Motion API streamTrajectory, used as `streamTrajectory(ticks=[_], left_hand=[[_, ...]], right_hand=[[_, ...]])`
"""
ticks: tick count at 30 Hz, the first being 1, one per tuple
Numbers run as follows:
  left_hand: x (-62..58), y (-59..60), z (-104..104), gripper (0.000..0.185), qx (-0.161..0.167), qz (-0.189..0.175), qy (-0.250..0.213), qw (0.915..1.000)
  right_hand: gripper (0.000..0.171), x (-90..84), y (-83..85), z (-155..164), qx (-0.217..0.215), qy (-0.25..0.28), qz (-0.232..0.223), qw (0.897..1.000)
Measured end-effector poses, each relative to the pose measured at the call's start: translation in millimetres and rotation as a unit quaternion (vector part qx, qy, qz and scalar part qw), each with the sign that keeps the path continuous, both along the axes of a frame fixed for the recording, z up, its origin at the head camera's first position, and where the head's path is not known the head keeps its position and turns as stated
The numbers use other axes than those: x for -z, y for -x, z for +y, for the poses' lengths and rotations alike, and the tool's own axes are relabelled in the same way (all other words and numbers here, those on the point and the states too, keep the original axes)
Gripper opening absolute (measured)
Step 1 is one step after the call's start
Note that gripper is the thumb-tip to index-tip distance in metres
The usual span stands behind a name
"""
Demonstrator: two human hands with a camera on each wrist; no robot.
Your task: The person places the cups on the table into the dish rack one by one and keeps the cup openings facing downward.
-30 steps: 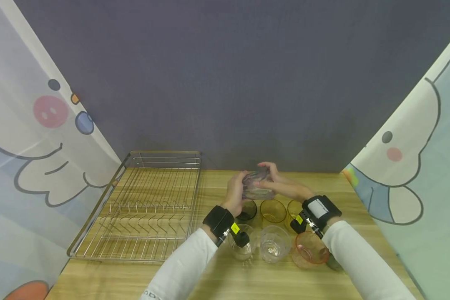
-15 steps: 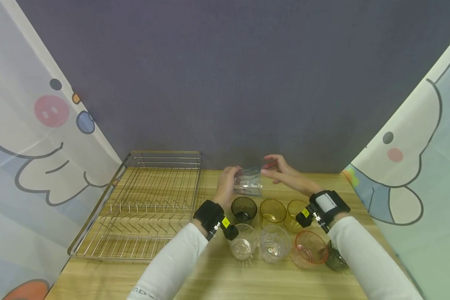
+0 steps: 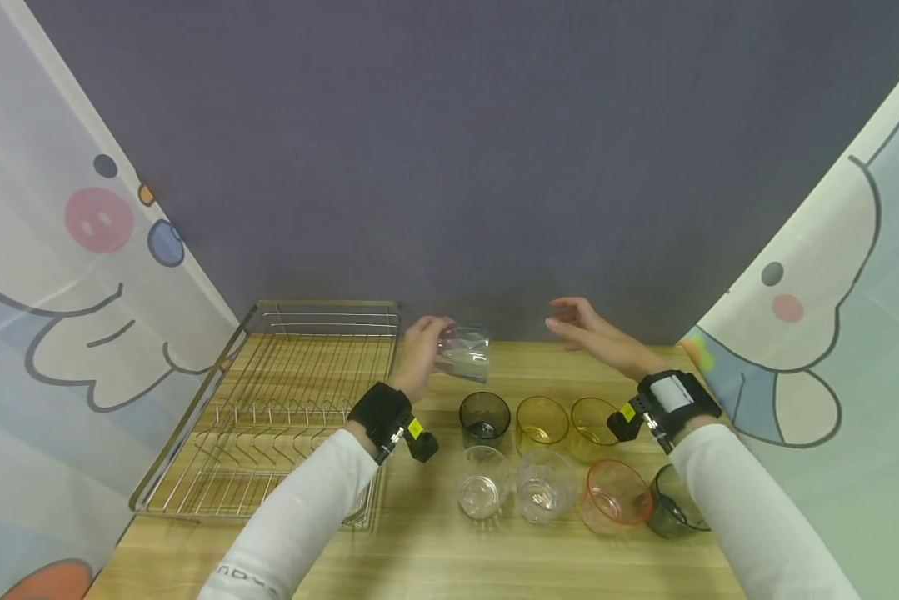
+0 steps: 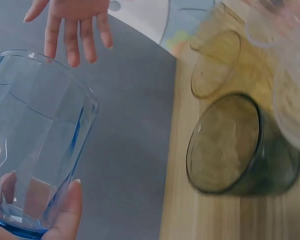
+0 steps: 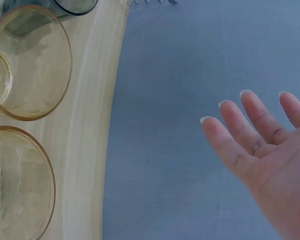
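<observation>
My left hand [image 3: 422,350] grips a clear bluish glass [image 3: 464,353] in the air, just right of the wire dish rack [image 3: 217,383]. In the left wrist view the glass [image 4: 32,135] fills the left side, with my thumb [image 4: 65,212] curled on its wall. My right hand [image 3: 580,327] hovers open and holds nothing, apart from the glass, above the table's back edge. Its straight fingers [image 5: 250,125] show against the dark wall, and they [image 4: 72,25] also appear beyond the glass.
Several glasses stand on the wooden table [image 3: 434,550]: a dark one [image 3: 484,415], two amber ones [image 3: 542,422], two clear ones [image 3: 481,493], a pink one [image 3: 611,497] and a dark one [image 3: 670,512] at the right. Curtains hang on both sides.
My right hand has let go of the bluish glass and drawn away to the right. My left hand has carried the glass leftward, toward the rack.
</observation>
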State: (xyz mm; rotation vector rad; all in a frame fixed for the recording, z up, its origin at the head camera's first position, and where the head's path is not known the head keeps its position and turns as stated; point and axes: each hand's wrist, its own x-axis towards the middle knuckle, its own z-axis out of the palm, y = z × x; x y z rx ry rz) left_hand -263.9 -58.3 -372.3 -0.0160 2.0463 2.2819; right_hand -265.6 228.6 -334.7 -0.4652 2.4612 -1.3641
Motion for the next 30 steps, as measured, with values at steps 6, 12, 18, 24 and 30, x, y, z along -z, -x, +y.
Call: streamTrajectory(ticks=[6, 12, 18, 24, 30], left_hand=[[-14.4, 2.7, -13, 0.033, 0.016, 0.014, 0.042, 0.9989], [-26.9, 7.9, -30, 0.033, 0.026, 0.045, 0.078, 0.9956], [-36.6, 11.8, -50, 0.032, 0.008, 0.079, 0.123, 0.9893], [-40.6, 10.5, -71, 0.034, 0.003, 0.128, 0.232, 0.9642], [-45.0, 7.4, -85, 0.033, 0.032, 0.169, 0.333, 0.9272]], right_hand=[[0.067, -5.6, 5.2, 3, 0.014, -0.002, 0.002, 1.0], [0.067, -10.1, 9.1, 4, 0.018, -0.005, 0.007, 1.0], [0.073, -11.2, 15.7, 2, 0.017, -0.014, 0.007, 1.0], [0.076, -10.5, 24.1, -9, 0.018, -0.016, 0.012, 1.0], [0.077, -10.6, 25.1, -19, 0.004, -0.034, 0.011, 0.999]])
